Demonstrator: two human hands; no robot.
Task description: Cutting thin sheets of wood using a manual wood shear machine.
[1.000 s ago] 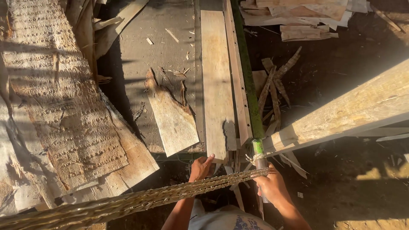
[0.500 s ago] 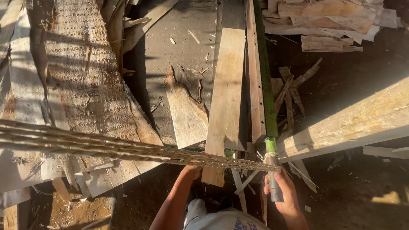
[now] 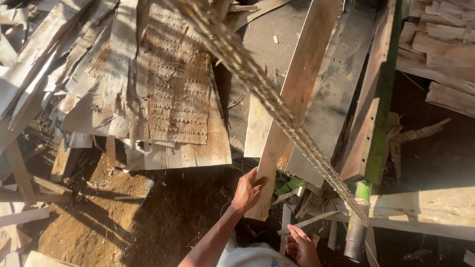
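While my left hand (image 3: pixel 249 190) grips the plank's (image 3: pixel 292 106) near end, fingers wrapped over its edge, my right hand (image 3: pixel 300 245) hangs loosely curled, holding nothing.
Plank leans upslope on the counter (image 3: pixel 341 99). Best to lift straight, clear of the frayed strip (image 3: pixel 277 106) crossing over it; veneer sheets (image 3: pixel 178 99) left, green rail (image 3: pixel 381 113) right crowd it.
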